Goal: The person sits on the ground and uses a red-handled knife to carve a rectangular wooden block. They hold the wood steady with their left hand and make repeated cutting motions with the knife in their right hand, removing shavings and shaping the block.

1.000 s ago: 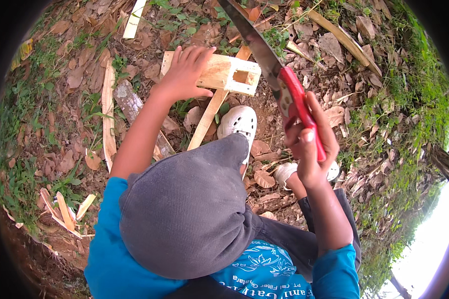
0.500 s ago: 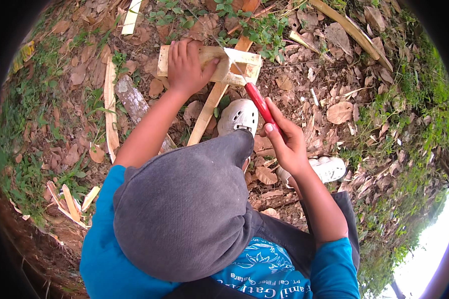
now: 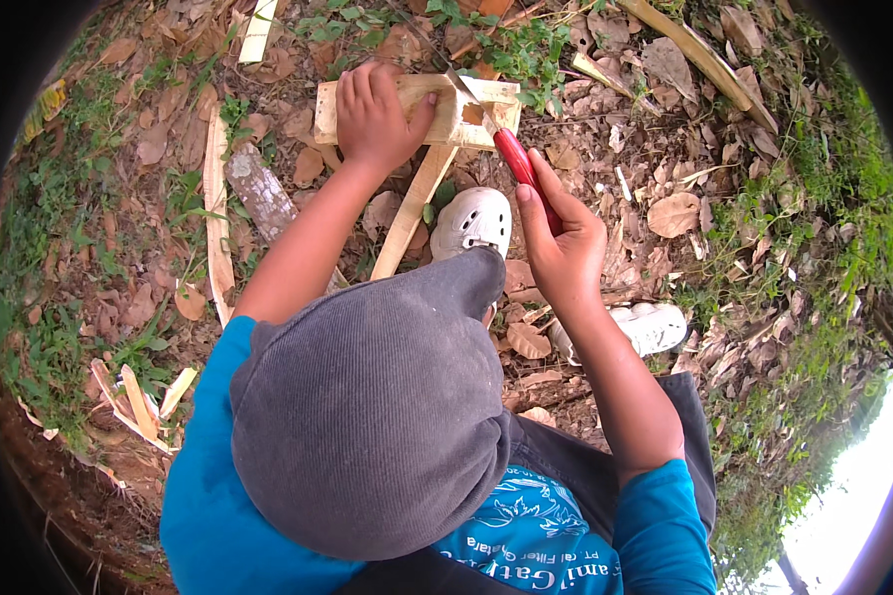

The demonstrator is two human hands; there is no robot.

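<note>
A pale wooden block [image 3: 430, 111] with a notched right end rests on a slanting wooden strip [image 3: 414, 213] near the top. My left hand [image 3: 375, 114] grips the block's left part, its fingers over the far side and thumb toward the right. In my right hand [image 3: 566, 233] is the red handle of a long-bladed tool [image 3: 514, 157]. Its thin blade lies across the block at the notch and points up and left. Seen nearly edge-on, the blade could be a saw's or a knife's; I cannot tell.
White clogs [image 3: 473, 220] are on my feet below the block. Left of my left arm lie a long split strip [image 3: 217, 213] and a bark-covered piece [image 3: 261, 193]. Another strip [image 3: 709, 64] lies at upper right. Wood splinters [image 3: 141, 402] lie at lower left among dry leaves and grass.
My right hand has pushed the tool forward, away from me, so its handle is closer to the block. My left hand and the block have shifted slightly away from me.
</note>
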